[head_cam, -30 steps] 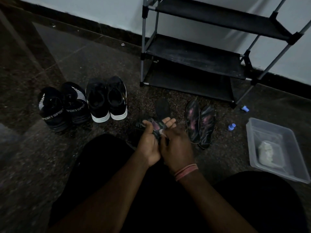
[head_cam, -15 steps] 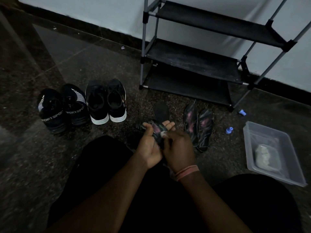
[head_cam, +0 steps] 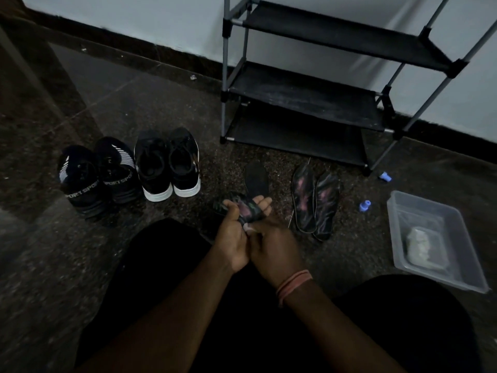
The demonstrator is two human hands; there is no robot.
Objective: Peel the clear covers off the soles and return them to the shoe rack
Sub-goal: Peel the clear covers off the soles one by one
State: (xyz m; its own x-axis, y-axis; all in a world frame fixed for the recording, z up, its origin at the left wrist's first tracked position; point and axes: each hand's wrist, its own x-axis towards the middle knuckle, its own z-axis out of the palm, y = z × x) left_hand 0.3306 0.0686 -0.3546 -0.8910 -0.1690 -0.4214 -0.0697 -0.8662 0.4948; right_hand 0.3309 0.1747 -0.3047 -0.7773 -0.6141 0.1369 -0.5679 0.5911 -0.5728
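I see a sole [head_cam: 248, 210] held above the floor [head_cam: 107, 265], my left hand [head_cam: 233, 239] curled round it and my right hand [head_cam: 274, 247] pinching its near edge. A bare sole [head_cam: 256, 180] and two shiny soles [head_cam: 314, 200] lie just beyond, before the rack [head_cam: 304, 95], shoes [head_cam: 129, 170] to the left

Film-wrapped sole [head_cam: 248, 210] in hand, three soles [head_cam: 304, 196] before black rack [head_cam: 304, 92]
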